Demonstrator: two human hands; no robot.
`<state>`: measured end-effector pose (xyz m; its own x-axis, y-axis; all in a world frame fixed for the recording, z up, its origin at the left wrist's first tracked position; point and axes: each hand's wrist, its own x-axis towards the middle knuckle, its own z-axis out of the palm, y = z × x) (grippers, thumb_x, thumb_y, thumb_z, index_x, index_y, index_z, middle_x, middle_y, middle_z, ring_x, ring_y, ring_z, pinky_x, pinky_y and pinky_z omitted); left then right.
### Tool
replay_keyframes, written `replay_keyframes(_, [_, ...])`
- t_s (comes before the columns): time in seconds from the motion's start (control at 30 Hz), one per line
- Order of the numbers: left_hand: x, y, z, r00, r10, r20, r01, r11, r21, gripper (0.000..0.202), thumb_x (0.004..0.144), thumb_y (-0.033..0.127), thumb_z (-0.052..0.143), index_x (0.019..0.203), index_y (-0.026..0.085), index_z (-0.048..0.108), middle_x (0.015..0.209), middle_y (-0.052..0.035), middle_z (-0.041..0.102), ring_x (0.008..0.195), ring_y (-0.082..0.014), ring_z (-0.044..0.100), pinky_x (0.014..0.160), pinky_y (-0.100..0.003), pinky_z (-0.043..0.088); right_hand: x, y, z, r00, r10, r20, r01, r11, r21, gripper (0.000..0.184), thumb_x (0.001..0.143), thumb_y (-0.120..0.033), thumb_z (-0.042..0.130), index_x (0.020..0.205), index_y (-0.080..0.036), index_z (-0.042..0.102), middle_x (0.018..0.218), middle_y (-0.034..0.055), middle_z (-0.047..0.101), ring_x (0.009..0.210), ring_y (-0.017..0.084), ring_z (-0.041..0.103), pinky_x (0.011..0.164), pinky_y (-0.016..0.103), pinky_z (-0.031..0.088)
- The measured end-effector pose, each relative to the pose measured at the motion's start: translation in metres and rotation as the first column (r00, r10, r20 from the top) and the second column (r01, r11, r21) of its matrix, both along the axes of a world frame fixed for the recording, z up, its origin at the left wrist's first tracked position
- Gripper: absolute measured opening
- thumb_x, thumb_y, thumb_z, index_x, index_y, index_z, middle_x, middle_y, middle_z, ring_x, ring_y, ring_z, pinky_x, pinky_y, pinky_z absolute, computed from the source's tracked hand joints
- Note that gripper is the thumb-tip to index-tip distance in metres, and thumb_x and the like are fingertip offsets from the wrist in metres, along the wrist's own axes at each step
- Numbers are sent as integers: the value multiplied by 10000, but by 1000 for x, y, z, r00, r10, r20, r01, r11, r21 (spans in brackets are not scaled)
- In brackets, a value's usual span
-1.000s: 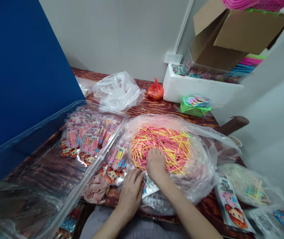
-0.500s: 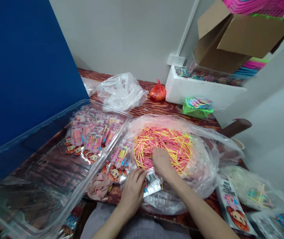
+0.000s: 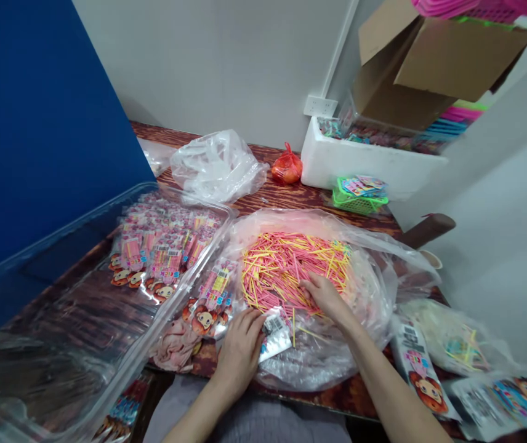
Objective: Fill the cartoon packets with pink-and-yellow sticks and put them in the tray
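Thin pink and yellow sticks point(image 3: 286, 264) fill a large open clear plastic bag point(image 3: 319, 363) in front of me. My right hand point(image 3: 323, 294) is at the pile's near right side, thumb and fingers pinched together on pink sticks; how many is hidden. At the bag's near left edge, my left hand point(image 3: 241, 338) grips a small printed packet point(image 3: 276, 335) with a barcode, its fingers closed on the packet's left side. A few loose sticks lie just right of the packet. Filled packets point(image 3: 212, 298) with a cartoon face lie beyond my left hand.
A clear plastic tub point(image 3: 162, 332) on the left holds many filled packets point(image 3: 166, 246). Behind are a white plastic bag point(image 3: 220, 166), a red bag point(image 3: 286, 166), a green basket point(image 3: 360, 200) and a foam box point(image 3: 369, 157). Printed pouches point(image 3: 420, 369) lie at right.
My right hand has moved right and slightly nearer across the stick pile, away from the packet. My left hand stays on the packet. The whole view has shifted a little.
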<state>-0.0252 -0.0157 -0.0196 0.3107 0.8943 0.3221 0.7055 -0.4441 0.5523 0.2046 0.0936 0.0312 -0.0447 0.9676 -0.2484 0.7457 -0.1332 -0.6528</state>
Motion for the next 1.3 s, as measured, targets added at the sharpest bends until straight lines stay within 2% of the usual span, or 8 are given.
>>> replay_keyframes(0.27, [7, 14, 31, 994, 12, 108, -6, 999, -49, 307, 949, 213, 484, 1247, 177, 549, 1242, -126, 604, 1151, -243, 558, 973, -442, 487, 11, -19, -6, 890, -101, -444, 27, 985, -169, 323, 803, -527, 501, 733, -212, 483, 575, -9, 576, 393, 104, 474, 400, 233, 392])
replay_keyframes(0.57, [29, 40, 51, 962, 16, 272, 54, 968, -247, 231, 945, 268, 501, 1114, 198, 643, 1110, -94, 678, 1062, -235, 614, 935, -405, 481, 27, -16, -8, 910, -226, -348, 215, 974, -72, 203, 824, -202, 521, 651, -233, 418, 481, -68, 507, 411, 101, 478, 448, 213, 296])
replay_keyframes(0.73, [41, 46, 51, 903, 76, 423, 85, 934, -348, 279, 942, 297, 502, 1177, 201, 617, 1171, -98, 668, 1086, -222, 618, 950, -387, 484, 27, -29, 8, 904, -178, -388, 145, 983, -112, 218, 856, -269, 528, 660, -219, 448, 503, -69, 511, 388, 80, 413, 421, 207, 271])
replay_keyframes(0.8, [49, 49, 52, 862, 113, 495, 75, 936, -344, 363, 950, 298, 487, 1297, 204, 536, 1284, -104, 617, 1131, -208, 602, 965, -373, 482, 15, -40, 7, 839, -124, -530, -10, 970, -242, 248, 836, -393, 589, 706, -203, 495, 522, -69, 536, 369, 62, 401, 393, 189, 264])
replay_keyframes(0.9, [59, 54, 49, 864, 32, 502, 126, 952, -278, 375, 966, 271, 448, 1330, 217, 520, 1321, -96, 602, 1143, -196, 599, 973, -362, 477, -8, -57, -2, 626, -165, -762, -238, 890, -389, 392, 731, -536, 702, 807, -193, 529, 555, -61, 576, 382, 55, 447, 390, 166, 300])
replay_keyframes(1.03, [62, 56, 47, 896, -115, 429, 253, 926, -280, 323, 983, 249, 401, 1198, 220, 640, 1118, -70, 708, 991, -189, 668, 885, -349, 524, -25, -70, -11, 496, -232, -837, -232, 893, -385, 388, 711, -512, 753, 789, -186, 560, 559, -53, 559, 443, 76, 503, 459, 186, 389])
replay_keyframes(1.17, [50, 43, 51, 906, -62, 418, 170, 959, -227, 383, 995, 301, 406, 1358, 235, 508, 1311, -86, 621, 1202, -205, 582, 1017, -402, 475, -28, -79, -11, 631, -79, -772, -4, 994, -106, 215, 855, -436, 624, 847, -222, 600, 683, -19, 594, 632, 145, 570, 611, 249, 464])
replay_keyframes(1.3, [45, 20, 49, 957, -97, 273, 124, 989, -83, 507, 991, 269, 407, 1485, 206, 310, 1503, -131, 425, 1414, -228, 357, 1135, -467, 354, -34, -100, -25, 797, -52, -602, 205, 960, 189, 175, 917, -395, 519, 917, -245, 609, 879, 34, 648, 853, 210, 602, 797, 308, 484])
